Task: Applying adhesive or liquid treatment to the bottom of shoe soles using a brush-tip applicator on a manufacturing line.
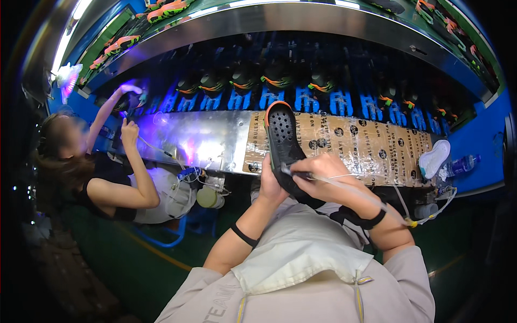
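My left hand [271,182] is closed around the side of a black shoe sole [283,132] with an orange and green edge. The sole is tilted up, its hollow inner face full of round holes turned toward me. Between the fingers of my right hand [325,173] is a thin tube-fed brush [302,175]. Its pale tip meets the sole's inner face near the lower half. A see-through tube [371,198] runs from the brush past my right wrist. My right hand partly covers the sole's lower end.
A taped cardboard sheet [339,142] covers the metal bench [215,134]. Behind it, blue holders [307,99] carry dark shoes. At right are a white insole-shaped piece [434,159] and a plastic bottle [464,164]. To my left a co-worker [116,183] works by a jar [209,197].
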Available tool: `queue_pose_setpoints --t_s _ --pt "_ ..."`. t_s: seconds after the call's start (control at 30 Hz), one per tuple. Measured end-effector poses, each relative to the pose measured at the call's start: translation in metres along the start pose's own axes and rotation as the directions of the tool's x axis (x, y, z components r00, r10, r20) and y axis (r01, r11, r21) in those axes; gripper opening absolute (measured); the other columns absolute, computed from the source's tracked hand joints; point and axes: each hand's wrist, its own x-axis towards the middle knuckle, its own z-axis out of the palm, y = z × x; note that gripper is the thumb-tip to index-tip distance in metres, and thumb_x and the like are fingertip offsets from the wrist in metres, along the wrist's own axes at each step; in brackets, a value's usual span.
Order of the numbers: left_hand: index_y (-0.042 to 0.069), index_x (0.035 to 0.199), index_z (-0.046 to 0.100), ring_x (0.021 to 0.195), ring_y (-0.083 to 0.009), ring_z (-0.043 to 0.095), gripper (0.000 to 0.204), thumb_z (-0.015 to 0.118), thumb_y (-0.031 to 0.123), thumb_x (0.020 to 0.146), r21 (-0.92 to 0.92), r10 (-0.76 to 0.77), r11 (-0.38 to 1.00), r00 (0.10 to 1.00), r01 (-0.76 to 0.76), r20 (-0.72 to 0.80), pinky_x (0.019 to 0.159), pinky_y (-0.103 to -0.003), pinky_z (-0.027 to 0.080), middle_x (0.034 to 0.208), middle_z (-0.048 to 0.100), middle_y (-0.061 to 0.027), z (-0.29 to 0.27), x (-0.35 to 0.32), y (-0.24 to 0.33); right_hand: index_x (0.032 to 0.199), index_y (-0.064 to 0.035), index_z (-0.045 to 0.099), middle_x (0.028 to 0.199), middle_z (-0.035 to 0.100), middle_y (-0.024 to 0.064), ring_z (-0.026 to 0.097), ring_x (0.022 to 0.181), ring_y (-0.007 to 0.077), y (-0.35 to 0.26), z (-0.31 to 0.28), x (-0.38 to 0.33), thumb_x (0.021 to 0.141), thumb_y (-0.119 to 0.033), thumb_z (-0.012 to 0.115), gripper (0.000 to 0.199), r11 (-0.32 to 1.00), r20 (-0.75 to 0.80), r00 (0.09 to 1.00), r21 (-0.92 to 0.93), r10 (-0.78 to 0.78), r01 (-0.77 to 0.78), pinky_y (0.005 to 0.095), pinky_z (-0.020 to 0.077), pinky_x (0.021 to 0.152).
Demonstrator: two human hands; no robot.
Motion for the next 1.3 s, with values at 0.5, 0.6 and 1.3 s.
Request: queue_pose_setpoints --t_s 0.5,0.6,1.3 --pt "0.016 0.157 0.044 0.134 -0.0304 0.06 0.07 0.028 0.062 0.107 -0.05 -0.036 0.998 0.999 0.034 -0.02 0.112 -0.048 0.052 0.148 0.059 -0.0147 0.019 -0.014 0.008 0.109 -0.0022 0.077 0.087 0.072 0.011 0.064 0.073 0.026 0.021 0.013 0.036 0.083 -0.002 0.079 0.026 0.885 -0.476 0.821 0.167 -0.314 0.435 0.0392 0.0506 0.067" --pt "0.012 0.153 0.048 0.128 -0.0328 0.065 0.074 0.019 0.058 0.105 -0.054 -0.062 0.996 0.99 0.07 0.126 0.11 -0.052 0.053 0.142 0.062 -0.0185 0.026 -0.014 0.012 0.106 -0.0029 0.079 0.092 0.075 0.0105 0.069 0.083 0.0246 0.021 0.015 0.039 0.083 -0.002 0.076 0.023 0.837 -0.577 0.816 0.429 -0.035 0.34 0.0366 0.0529 0.072" --pt "0.009 0.143 0.058 0.131 -0.0314 0.061 0.064 0.034 0.057 0.107 -0.115 0.076 0.99 0.996 -0.082 -0.054 0.112 -0.049 0.051 0.14 0.064 -0.0156 0.03 -0.001 0.029 0.11 -0.0085 0.08 0.089 0.074 0.0093 0.064 0.08 0.0271 0.016 0.01 0.033 0.082 -0.008 0.081 0.028 0.929 -0.438 0.841 0.033 -0.318 0.369 0.0387 0.0465 0.076"
